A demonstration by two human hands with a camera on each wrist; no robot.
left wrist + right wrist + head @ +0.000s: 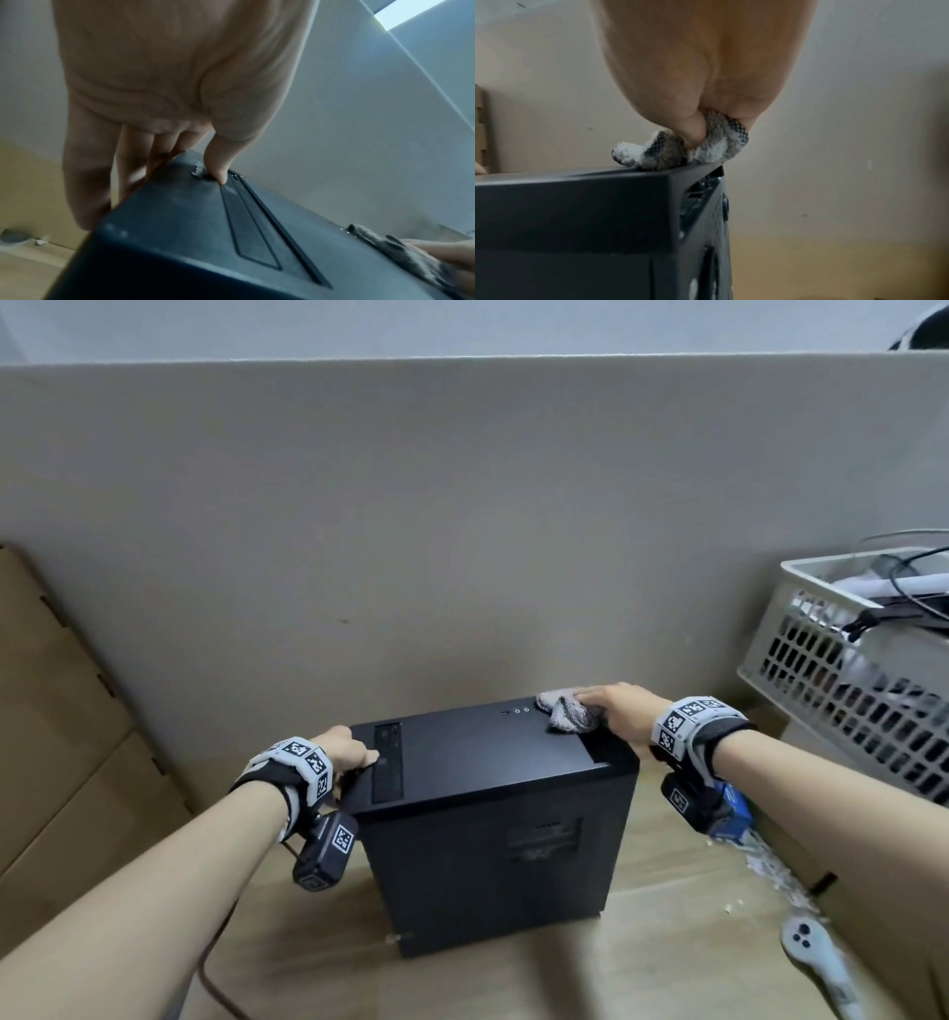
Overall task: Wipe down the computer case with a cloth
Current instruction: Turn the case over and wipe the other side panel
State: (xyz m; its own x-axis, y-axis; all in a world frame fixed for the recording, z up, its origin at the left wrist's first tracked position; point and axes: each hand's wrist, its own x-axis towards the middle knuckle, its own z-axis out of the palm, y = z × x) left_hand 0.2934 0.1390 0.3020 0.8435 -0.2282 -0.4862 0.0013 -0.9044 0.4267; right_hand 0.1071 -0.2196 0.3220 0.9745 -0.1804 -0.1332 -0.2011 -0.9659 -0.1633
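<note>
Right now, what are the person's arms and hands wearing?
Both forearms are bare, no sleeves or gloves. The left hand and right hand each have a wrist band of white blocks printed with black-and-white square code markers over a dark strap. A small black camera box with its own marker hangs under each wrist. A dark cable trails from the left one.

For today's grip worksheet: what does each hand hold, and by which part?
The right hand pinches the bunched grey-white cloth against the black computer case; the left hand grips the case's top left edge.
</note>
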